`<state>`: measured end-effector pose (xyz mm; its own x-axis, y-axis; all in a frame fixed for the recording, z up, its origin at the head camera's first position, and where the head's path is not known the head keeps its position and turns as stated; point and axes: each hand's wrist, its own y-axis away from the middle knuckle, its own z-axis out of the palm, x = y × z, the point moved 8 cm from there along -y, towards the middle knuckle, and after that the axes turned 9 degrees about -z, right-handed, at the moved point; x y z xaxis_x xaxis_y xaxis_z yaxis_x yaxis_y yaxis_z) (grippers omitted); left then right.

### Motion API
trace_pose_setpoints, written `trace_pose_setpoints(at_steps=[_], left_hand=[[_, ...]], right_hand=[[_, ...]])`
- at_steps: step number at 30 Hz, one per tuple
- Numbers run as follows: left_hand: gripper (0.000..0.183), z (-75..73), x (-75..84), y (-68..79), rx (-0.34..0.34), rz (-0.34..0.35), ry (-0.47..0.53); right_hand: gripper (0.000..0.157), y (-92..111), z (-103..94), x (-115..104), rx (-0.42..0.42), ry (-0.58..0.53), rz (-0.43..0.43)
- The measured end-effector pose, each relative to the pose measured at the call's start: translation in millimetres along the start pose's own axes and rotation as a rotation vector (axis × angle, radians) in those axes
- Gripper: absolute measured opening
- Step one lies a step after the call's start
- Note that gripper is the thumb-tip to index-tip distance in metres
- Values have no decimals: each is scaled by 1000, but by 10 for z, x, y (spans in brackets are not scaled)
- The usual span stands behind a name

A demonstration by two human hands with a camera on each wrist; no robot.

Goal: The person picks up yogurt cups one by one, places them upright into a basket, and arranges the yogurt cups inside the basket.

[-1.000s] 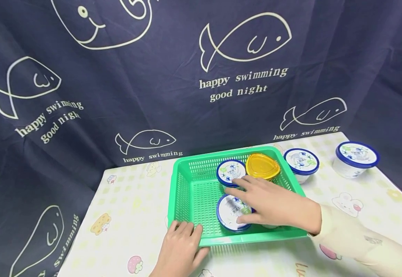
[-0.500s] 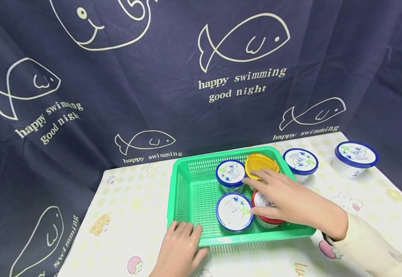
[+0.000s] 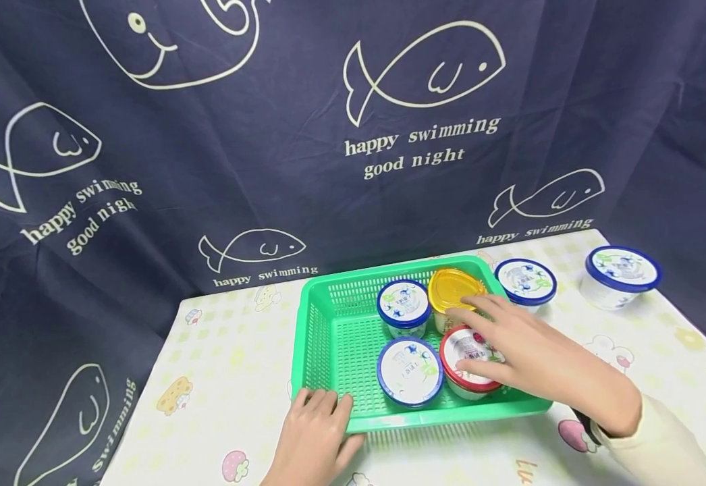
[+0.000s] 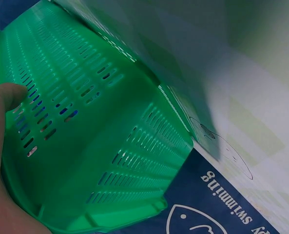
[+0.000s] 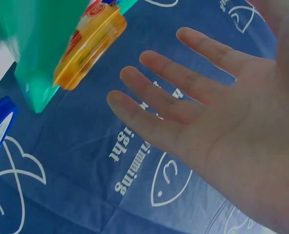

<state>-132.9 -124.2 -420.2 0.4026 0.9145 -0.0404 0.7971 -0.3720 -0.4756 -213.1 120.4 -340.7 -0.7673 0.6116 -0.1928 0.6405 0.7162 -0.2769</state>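
Note:
A green plastic basket [image 3: 426, 420] stands on the table, holding two blue-lidded tubs, one red-lidded tub and one yellow-lidded tub. My left hand [image 3: 312, 435] grips the basket's near left corner, fingers over the rim; in the left wrist view its thumb [image 4: 13, 95] lies against the outer wall. Above the red-lidded tub [image 3: 464, 345] hovers my right hand [image 3: 526, 347], fingers spread and holding nothing. Behind it is the yellow-lidded tub [image 3: 450, 287]. One blue-lidded tub [image 3: 410, 371] is at the basket's front, the other blue-lidded tub [image 3: 404, 302] behind it.
Right of the basket, on the patterned tablecloth [image 3: 219, 378], stand a nearer blue-lidded tub [image 3: 526, 280] and a farther blue-lidded tub [image 3: 620, 270]. A dark blue curtain [image 3: 304, 148] with fish drawings hangs behind the table.
My right hand has drawn back to the right from the front blue-lidded tub, uncovering the red-lidded tub. The left hand stays at the basket's corner.

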Motion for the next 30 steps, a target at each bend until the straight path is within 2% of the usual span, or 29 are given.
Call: trace_pose_setpoints(at_steps=[7,15,22,30], left_hand=[[33,6,21,-17,13,2,13],[30,-5,28,-9,37,11,30],[31,-14,13,-10,35,10,29],[33,-29,-3,-11,29,5,25]], right_hand=[[68,94,-157,202,81,-2,15],[66,268,-424,646,248,56,118],[63,284,-463,831,265,126,184],[61,273,-424,1031,311,104,209]])
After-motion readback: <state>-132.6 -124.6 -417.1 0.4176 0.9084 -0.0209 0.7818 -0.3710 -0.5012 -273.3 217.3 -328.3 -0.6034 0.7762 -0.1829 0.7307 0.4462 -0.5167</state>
